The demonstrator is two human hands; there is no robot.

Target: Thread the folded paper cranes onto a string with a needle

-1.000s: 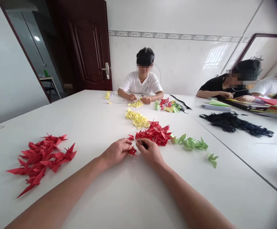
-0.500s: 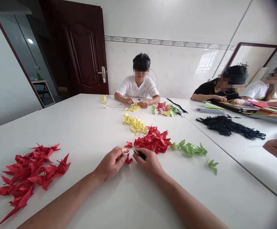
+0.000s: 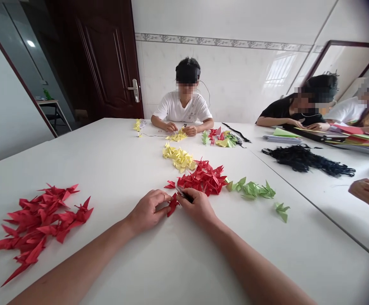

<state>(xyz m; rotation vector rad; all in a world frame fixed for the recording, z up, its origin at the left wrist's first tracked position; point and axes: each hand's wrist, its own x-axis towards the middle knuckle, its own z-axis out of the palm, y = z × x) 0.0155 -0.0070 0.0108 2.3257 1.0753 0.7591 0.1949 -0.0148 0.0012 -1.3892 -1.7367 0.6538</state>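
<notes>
Between my hands, just above the white table (image 3: 114, 254), is a red paper crane (image 3: 173, 205). My left hand (image 3: 148, 210) pinches its left side between thumb and fingers. My right hand (image 3: 199, 206) is closed around a small black tool (image 3: 184, 195) with a thin metallic end; its exact kind is not clear. The right thumb and fingers come close to the crane's right side. Right behind the hands lies a heap of red paper cranes (image 3: 206, 178), with one loose red crane (image 3: 169, 184) at its left. Another heap of red cranes (image 3: 41, 224) spreads out on the left.
Yellow cranes (image 3: 178, 157) lie beyond the red heap, green cranes (image 3: 256, 189) to its right. A tangle of black cords (image 3: 305, 159) sits further right. Across the table a person (image 3: 183, 108) handles yellow cranes. Another person's hand (image 3: 368, 194) reaches in from the right edge.
The red crane now shows more, tilted up between my hands, and my left fingers have shifted on it. The whole view has moved slightly.
</notes>
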